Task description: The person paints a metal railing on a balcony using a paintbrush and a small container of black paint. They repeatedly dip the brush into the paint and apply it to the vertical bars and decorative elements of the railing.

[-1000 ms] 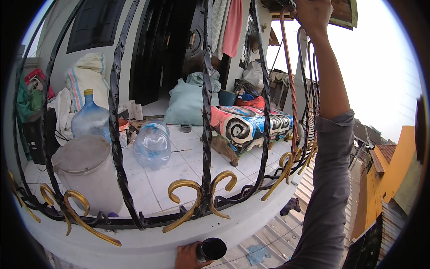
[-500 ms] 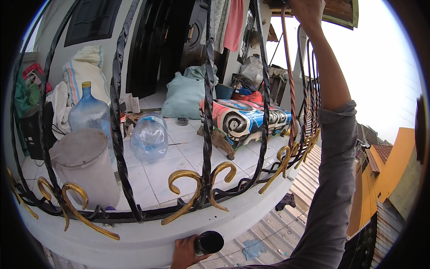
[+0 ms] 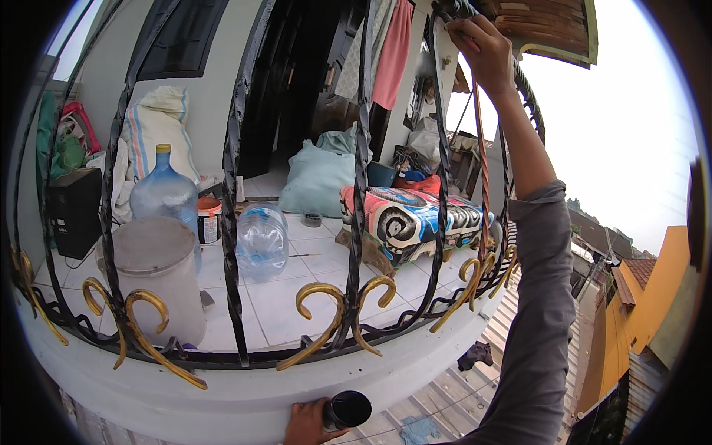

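Observation:
At the lower edge, my left hand [image 3: 305, 424] is wrapped round a small dark can [image 3: 347, 409] with black inside. The can is upright, just outside the white balcony ledge. My right arm reaches up on the right, and my right hand [image 3: 483, 55] is at the top rail [image 3: 528, 93] of a curved metal railing. Its fingers are pinched together; what they grip, if anything, is too small to make out. Twisted black bars [image 3: 357, 148] with gold scrolls [image 3: 322, 304] make up the railing. One bar [image 3: 482, 163] near my right forearm is reddish brown.
Behind the bars stand a grey lidded bin [image 3: 152, 274], a blue water jug [image 3: 163, 185], a clear jug [image 3: 262, 241] lying down, a pale blue sack [image 3: 319, 174] and a patterned cushion-like bundle [image 3: 415, 222]. Beneath the ledge lies a corrugated roof [image 3: 445, 386].
The view has shifted, so the balcony sits further right in the picture. My right hand has come lower and left, fully into view at the rail. My left hand still holds the can.

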Available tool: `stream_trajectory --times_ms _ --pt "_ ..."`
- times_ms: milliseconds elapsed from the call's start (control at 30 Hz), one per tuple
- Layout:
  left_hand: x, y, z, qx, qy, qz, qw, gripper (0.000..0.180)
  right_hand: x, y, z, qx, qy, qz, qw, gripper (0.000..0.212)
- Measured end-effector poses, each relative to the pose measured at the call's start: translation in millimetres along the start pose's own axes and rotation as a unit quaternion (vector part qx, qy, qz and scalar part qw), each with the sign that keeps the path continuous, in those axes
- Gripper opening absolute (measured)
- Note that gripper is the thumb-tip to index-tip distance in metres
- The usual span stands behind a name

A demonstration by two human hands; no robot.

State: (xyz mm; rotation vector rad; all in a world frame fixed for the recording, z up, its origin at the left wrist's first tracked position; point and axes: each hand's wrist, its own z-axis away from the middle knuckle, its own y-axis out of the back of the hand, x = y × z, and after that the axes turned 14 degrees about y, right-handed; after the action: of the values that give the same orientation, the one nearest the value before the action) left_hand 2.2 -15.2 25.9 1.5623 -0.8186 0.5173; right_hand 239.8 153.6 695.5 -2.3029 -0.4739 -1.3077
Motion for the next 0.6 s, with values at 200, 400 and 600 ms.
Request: stream_trajectory --times_ms 200,400,600 --pt "7.0 2.7 4.3 0.013 0.003 0.006 1.000 0.076 -2.1 19.5 -13.5 -0.125 -0.220 -0.146 0.956 0.013" --pt "4.5 3.4 5.4 0.022 -0.026 0.014 0.999 0.089 -4.8 35.9 -4.4 -0.074 -0.182 -0.229 0.953 0.017" --pt "-5.3 -7.7 0.2 0.044 -0.043 0.029 0.998 0.093 -7.9 58.4 3.6 -0.116 -0.189 -0.254 0.942 0.014"
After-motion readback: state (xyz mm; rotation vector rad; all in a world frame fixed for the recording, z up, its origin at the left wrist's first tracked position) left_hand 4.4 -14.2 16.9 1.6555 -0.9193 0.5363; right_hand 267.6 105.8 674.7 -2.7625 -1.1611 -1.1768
